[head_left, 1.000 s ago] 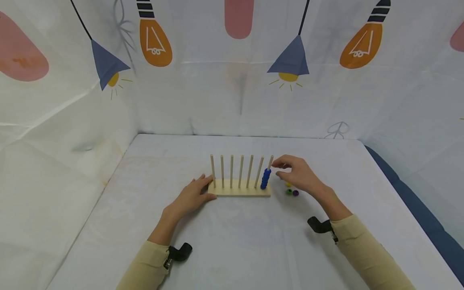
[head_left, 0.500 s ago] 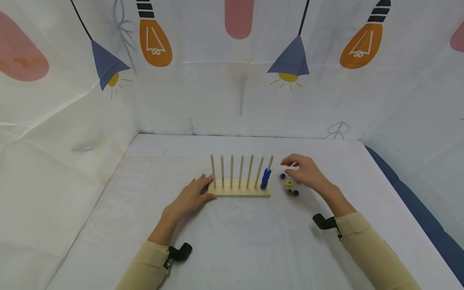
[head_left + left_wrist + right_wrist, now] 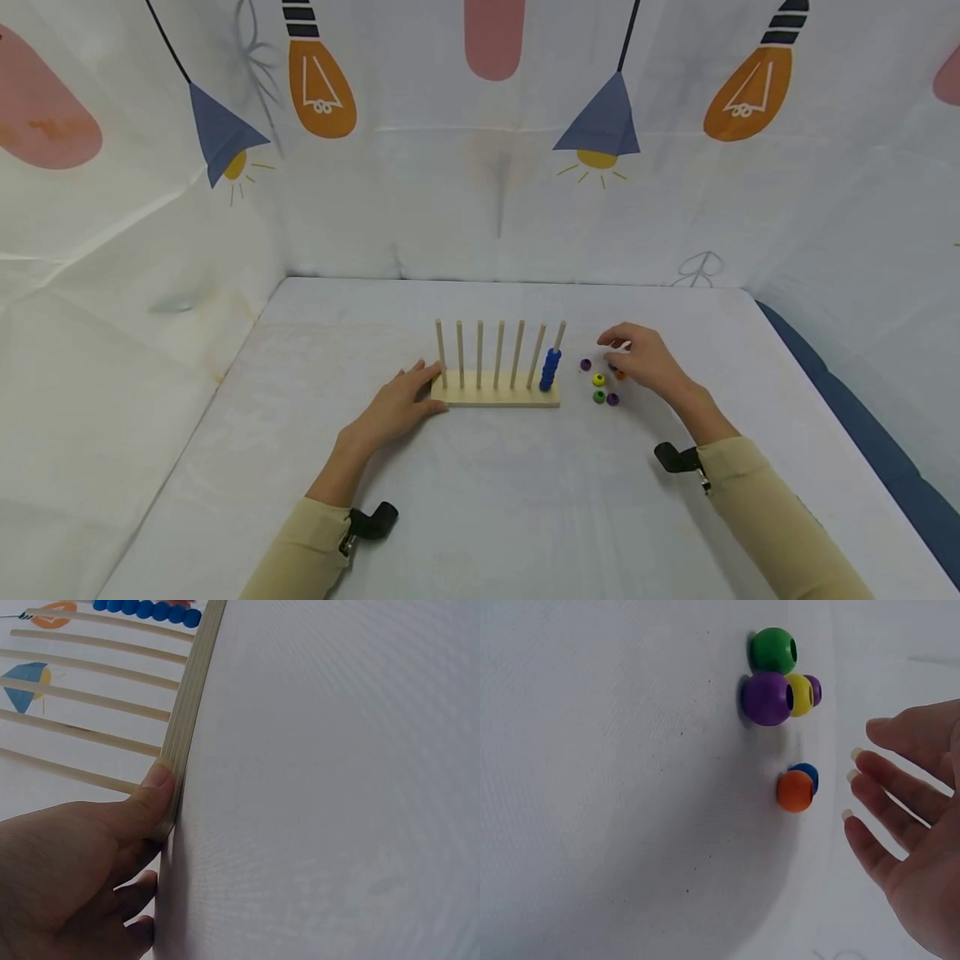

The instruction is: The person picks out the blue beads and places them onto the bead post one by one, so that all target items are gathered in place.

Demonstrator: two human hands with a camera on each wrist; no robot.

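A pale wooden base (image 3: 487,401) carries a row of upright pegs. Blue beads (image 3: 550,371) are stacked on the peg at its right end. My left hand (image 3: 392,406) grips the left end of this bead stand, the thumb (image 3: 154,787) on the near side. My right hand (image 3: 647,362) hovers with nothing held, its fingers loosely bent and apart. Closest to it lie an orange bead (image 3: 794,791) and a blue bead (image 3: 808,774), which the hand partly covers in the head view. A purple bead (image 3: 586,365) and a yellow bead (image 3: 598,380) lie farther left.
A green bead (image 3: 599,397) and a second purple bead (image 3: 612,400) lie nearer me on the white table (image 3: 495,500). Behind the table hangs a white cloth (image 3: 420,200) printed with lamps and bulbs. Black wrist mounts (image 3: 373,522) stick out from the sleeves.
My right hand has moved right, from beside the top of the rightmost peg to over the loose beads, uncovering the left purple one. The left hand and the stand have stayed put.
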